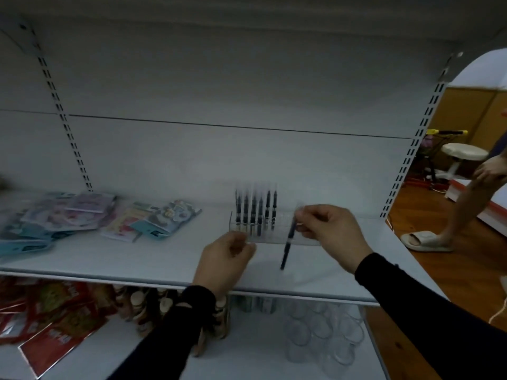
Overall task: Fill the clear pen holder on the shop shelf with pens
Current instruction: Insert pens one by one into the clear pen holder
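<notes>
A clear pen holder (307,237) stands on the white shelf (153,259). Several dark pens (253,209) stand upright in its left part; its right part shows no pens. My right hand (329,231) pinches a dark pen (287,246) near its top, and the pen hangs tip down in front of the holder's right half. My left hand (223,260) is at the holder's front left corner with curled fingers; whether it grips the holder is blurred.
Flat packets of stationery (82,215) lie on the shelf to the left. Below are red packets (49,319), small bottles (145,305) and clear cups (321,335). A person's legs (466,204) and a white stool (461,154) are at the right, past the shelf upright.
</notes>
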